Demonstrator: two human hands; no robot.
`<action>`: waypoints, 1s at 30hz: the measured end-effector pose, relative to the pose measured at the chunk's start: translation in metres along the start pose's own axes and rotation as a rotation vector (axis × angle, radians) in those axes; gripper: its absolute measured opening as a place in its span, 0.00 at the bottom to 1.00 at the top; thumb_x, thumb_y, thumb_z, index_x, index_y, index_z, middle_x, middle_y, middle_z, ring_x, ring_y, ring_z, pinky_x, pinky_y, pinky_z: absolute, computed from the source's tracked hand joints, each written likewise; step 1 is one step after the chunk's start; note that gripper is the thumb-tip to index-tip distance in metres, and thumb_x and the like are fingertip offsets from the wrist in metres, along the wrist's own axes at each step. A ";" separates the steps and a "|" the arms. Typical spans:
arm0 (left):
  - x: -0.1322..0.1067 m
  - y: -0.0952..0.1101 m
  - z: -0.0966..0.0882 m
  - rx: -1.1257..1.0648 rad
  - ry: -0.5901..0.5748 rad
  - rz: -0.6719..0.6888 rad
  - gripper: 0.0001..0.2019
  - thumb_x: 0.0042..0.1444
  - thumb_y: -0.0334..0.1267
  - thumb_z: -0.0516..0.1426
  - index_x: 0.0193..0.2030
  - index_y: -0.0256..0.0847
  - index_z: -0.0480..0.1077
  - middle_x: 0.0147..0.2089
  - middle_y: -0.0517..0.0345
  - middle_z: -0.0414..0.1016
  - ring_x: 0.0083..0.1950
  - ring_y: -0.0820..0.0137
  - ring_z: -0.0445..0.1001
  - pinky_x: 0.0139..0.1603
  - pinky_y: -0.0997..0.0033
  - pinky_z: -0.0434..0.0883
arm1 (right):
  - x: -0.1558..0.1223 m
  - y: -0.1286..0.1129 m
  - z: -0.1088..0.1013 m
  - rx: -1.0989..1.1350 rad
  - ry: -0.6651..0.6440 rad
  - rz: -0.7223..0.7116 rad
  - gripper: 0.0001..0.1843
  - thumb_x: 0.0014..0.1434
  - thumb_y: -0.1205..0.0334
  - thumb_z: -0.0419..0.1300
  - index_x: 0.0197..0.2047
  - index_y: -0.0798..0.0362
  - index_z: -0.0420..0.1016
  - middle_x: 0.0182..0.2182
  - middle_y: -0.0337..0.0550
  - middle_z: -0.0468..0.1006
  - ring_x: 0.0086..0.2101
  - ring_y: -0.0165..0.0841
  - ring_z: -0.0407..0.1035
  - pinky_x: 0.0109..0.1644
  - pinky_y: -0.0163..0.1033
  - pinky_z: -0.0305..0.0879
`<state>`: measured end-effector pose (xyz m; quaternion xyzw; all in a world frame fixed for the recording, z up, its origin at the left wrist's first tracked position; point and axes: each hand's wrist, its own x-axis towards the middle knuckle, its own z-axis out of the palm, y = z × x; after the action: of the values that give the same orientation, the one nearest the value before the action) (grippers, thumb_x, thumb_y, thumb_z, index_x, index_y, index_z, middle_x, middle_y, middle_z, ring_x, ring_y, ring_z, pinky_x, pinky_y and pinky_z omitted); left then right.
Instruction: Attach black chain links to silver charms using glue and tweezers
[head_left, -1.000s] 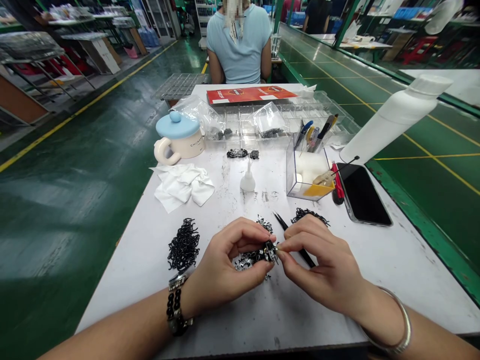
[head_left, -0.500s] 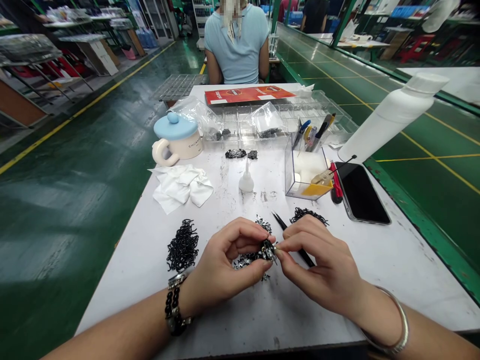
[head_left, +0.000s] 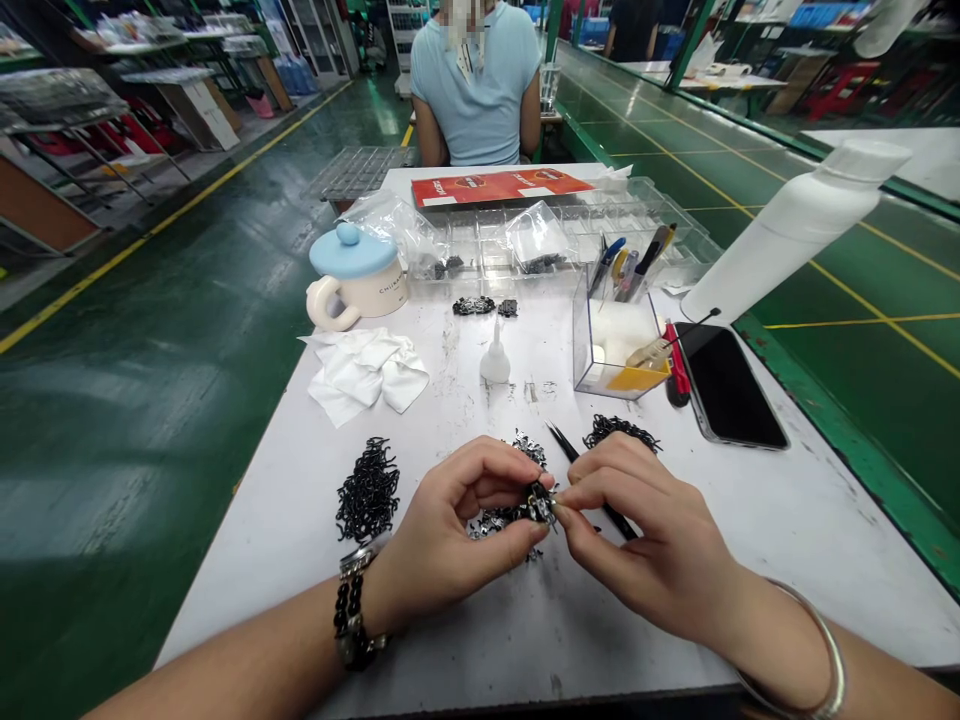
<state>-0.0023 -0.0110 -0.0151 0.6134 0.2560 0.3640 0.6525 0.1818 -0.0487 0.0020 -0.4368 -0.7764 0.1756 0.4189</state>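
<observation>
1. At the scuffed white table (head_left: 570, 630), the left hand (head_left: 442, 545) and right hand (head_left: 645, 540) pinch a small black metal part (head_left: 538, 505), fingertips clamped together on it.
2. Slim black tweezers (head_left: 576, 458) lie under the right hand, near a wiry black tangle (head_left: 619, 432).

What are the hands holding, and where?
The left hand and right hand pinch a small dark metal part between their fingers; its held edges are hidden.

Bright overhead light, curved wide-angle edges

Bare left hand (head_left: 450, 540), right hand (head_left: 645, 545), black beaded bracelet (head_left: 348, 612) and silver wristwatch (head_left: 357, 560) on left, silver bangle (head_left: 834, 668) on right
</observation>
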 end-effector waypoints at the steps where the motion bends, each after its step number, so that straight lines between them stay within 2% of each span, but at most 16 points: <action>1: 0.000 0.000 0.000 0.000 -0.002 -0.002 0.14 0.52 0.25 0.60 0.44 0.42 0.68 0.45 0.56 0.68 0.48 0.70 0.74 0.51 0.74 0.73 | 0.000 0.000 -0.001 -0.004 -0.012 0.003 0.07 0.53 0.78 0.58 0.32 0.56 0.67 0.27 0.42 0.70 0.32 0.29 0.62 0.36 0.39 0.60; 12: 0.001 -0.001 -0.003 -0.088 -0.056 -0.021 0.15 0.52 0.22 0.60 0.44 0.42 0.70 0.47 0.55 0.68 0.50 0.71 0.72 0.52 0.76 0.72 | -0.002 -0.005 -0.004 -0.043 -0.088 0.020 0.08 0.55 0.76 0.57 0.33 0.55 0.64 0.28 0.41 0.69 0.33 0.30 0.60 0.36 0.38 0.59; 16: 0.002 -0.001 -0.002 -0.126 -0.051 -0.039 0.14 0.52 0.23 0.60 0.44 0.42 0.70 0.47 0.56 0.68 0.50 0.72 0.73 0.51 0.76 0.73 | -0.001 -0.004 -0.006 0.001 -0.088 0.092 0.07 0.56 0.74 0.56 0.32 0.54 0.66 0.28 0.39 0.69 0.33 0.29 0.61 0.37 0.38 0.60; 22: 0.001 -0.002 -0.002 -0.163 -0.048 -0.067 0.14 0.51 0.25 0.62 0.43 0.42 0.71 0.45 0.57 0.68 0.47 0.72 0.73 0.49 0.75 0.73 | 0.006 0.002 -0.012 0.338 -0.190 0.394 0.06 0.58 0.66 0.59 0.29 0.52 0.72 0.28 0.37 0.71 0.33 0.28 0.65 0.37 0.36 0.61; 25: 0.000 -0.003 -0.003 -0.185 -0.045 -0.092 0.14 0.51 0.25 0.62 0.43 0.43 0.70 0.45 0.58 0.68 0.45 0.73 0.74 0.48 0.76 0.74 | 0.007 0.008 -0.010 0.533 -0.188 0.516 0.05 0.56 0.62 0.62 0.28 0.51 0.74 0.28 0.38 0.71 0.32 0.28 0.65 0.37 0.36 0.61; 30: 0.001 -0.003 -0.003 -0.212 -0.050 -0.107 0.14 0.51 0.25 0.62 0.43 0.43 0.70 0.43 0.59 0.72 0.43 0.76 0.74 0.46 0.77 0.74 | 0.006 0.017 -0.001 0.869 -0.201 0.679 0.03 0.52 0.63 0.65 0.27 0.51 0.76 0.28 0.38 0.72 0.31 0.27 0.65 0.34 0.33 0.62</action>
<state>-0.0036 -0.0084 -0.0180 0.5353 0.2322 0.3383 0.7383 0.1907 -0.0343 -0.0053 -0.4307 -0.4846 0.6452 0.4043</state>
